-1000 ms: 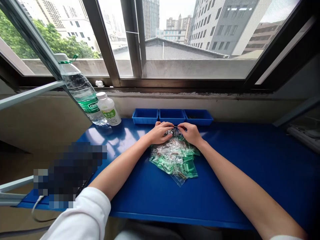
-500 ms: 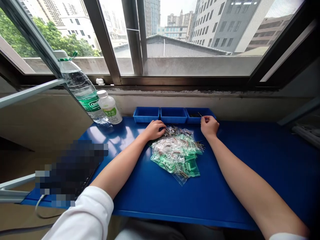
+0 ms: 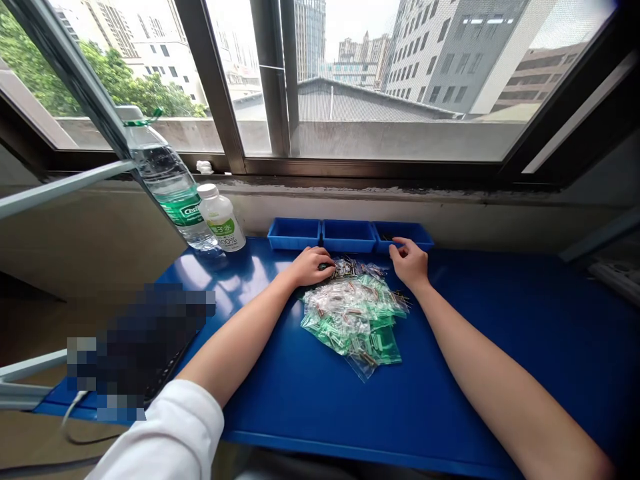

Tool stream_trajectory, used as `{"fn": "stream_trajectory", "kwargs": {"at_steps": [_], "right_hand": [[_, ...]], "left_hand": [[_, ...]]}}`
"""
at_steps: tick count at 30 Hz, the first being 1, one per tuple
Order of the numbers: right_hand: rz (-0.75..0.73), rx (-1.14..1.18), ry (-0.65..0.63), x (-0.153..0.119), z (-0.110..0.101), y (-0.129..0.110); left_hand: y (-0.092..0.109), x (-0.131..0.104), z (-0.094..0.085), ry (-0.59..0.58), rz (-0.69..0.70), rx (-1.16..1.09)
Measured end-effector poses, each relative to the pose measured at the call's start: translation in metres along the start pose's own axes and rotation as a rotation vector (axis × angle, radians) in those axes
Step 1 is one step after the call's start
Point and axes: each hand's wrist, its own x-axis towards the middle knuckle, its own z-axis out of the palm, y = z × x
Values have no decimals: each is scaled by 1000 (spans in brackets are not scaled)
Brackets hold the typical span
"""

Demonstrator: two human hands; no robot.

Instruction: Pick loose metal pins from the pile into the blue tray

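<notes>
A heap of clear and green plastic bags [image 3: 355, 307] with small metal pieces lies on the blue table. Loose metal pins [image 3: 345, 268] are at its back edge. My left hand [image 3: 311, 267] rests at the pins' left side, fingers curled round something dark that I cannot make out. My right hand [image 3: 411, 261] is at the front of the right blue bin [image 3: 420, 245], thumb and forefinger apart, with nothing visible between them. Some dark pieces lie in that bin. The middle bin [image 3: 349, 245] and the left bin [image 3: 295, 244] stand beside it in a row.
A large water bottle [image 3: 167, 180] and a small white bottle [image 3: 221, 220] stand at the back left. A blurred dark object [image 3: 145, 340] lies at the left, with a cable near it. Behind the blue table [image 3: 340, 407] is a window.
My right hand has moved left and slightly down from the right bin's far side; its pinch has opened, and the thin pin at its fingertips no longer shows. The view has shifted slightly.
</notes>
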Motion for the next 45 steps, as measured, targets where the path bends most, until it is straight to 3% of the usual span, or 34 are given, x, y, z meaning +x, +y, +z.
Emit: {"fn": "stream_trajectory", "kwargs": {"at_steps": [7,10,17,38,45], "right_hand": [[-160,24,-407,-7,3,-11],[-245,-69,-491,-7,3,-12],[-280,-159,-551,-8,1,-14],[-289,-108,-534,-10,0,-16],[-300,-116,-618,-7,-4,-16]], "left_hand": [[-3,2,0,2,5,-137],[-5,3,1,8,-1,-174],[-3,2,2,8,1,-123],[-4,5,7,47,-18,-53],[3,3,5,60,-7,32]]}}
